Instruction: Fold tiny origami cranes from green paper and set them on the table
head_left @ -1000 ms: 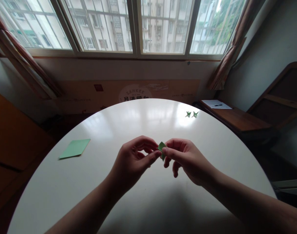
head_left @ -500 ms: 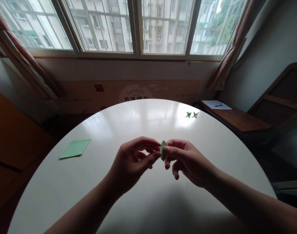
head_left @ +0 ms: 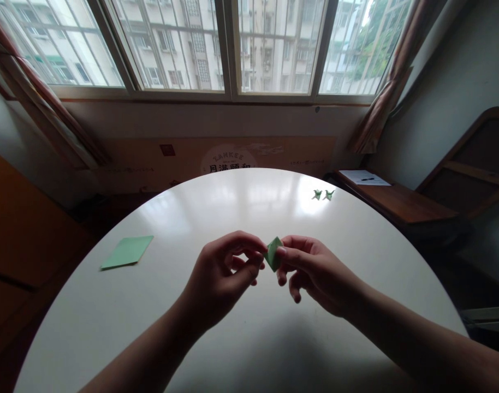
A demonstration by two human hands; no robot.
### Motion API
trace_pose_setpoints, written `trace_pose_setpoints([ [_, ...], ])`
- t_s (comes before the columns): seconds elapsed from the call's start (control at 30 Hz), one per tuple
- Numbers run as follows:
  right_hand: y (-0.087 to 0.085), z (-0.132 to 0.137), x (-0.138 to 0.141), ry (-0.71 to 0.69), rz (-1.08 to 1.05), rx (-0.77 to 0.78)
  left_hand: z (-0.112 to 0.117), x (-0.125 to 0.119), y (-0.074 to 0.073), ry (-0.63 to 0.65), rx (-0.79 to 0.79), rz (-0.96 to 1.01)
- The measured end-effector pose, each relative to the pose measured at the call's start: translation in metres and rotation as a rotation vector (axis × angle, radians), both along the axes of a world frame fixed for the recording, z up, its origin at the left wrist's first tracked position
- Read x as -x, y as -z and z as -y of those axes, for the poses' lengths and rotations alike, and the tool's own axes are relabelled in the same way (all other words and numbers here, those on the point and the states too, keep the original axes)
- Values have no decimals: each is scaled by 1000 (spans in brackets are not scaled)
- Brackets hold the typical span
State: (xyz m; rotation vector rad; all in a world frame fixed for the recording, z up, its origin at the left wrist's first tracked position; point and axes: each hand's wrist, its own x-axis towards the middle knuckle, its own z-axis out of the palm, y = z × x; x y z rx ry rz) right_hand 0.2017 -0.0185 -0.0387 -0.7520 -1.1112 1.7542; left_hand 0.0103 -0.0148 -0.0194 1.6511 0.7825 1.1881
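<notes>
A small piece of folded green paper (head_left: 273, 254), diamond-shaped from this side, is held up above the table between my two hands. My right hand (head_left: 315, 262) pinches its right side, thumb in front, with the lower fingers curled loosely beneath. At its left corner, the fingertips of my left hand (head_left: 225, 267) are pinched together and hold the edge. The fingers behind the paper are partly hidden.
The round white table (head_left: 171, 338) fills the foreground. On its left lies a stack of green square paper (head_left: 127, 252). Two small folded green paper figures (head_left: 323, 194) stand near the far right edge. Beyond, a wooden side table (head_left: 417, 204) carries a white sheet (head_left: 364, 177) and a pen.
The left thumb has drawn back slightly to the left. The folded paper now shows a wider diamond face, its left part more exposed. My right hand is nearly still.
</notes>
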Motion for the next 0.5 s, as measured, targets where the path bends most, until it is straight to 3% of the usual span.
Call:
trace_pose_setpoints([
  [0.33,-1,5,0,99,120,-125,1,1,-5,-73,-138,-144],
  [0.5,-3,6,0,94,139,-118,0,3,-11,-56,-307,-232],
])
